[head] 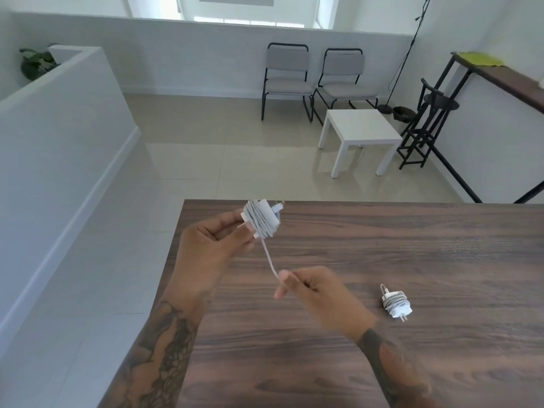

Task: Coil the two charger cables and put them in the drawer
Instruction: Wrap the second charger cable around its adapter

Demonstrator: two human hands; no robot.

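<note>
My left hand [215,242] holds a white charger [261,219] above the far left corner of the dark wooden table [382,254]; most of its cable is wound around the plug block. A short loose stretch of that cable [269,259] runs down to my right hand [318,293], which pinches its end between thumb and fingers. A second white charger [396,302] lies on the table to the right, with its cable wrapped around it and its prongs pointing toward me. No drawer is in view.
Beyond the table's far edge lies a tiled floor with a small white side table [357,134], two grey chairs [318,81] and a black stool [426,122]. A low white wall [59,136] runs along the left.
</note>
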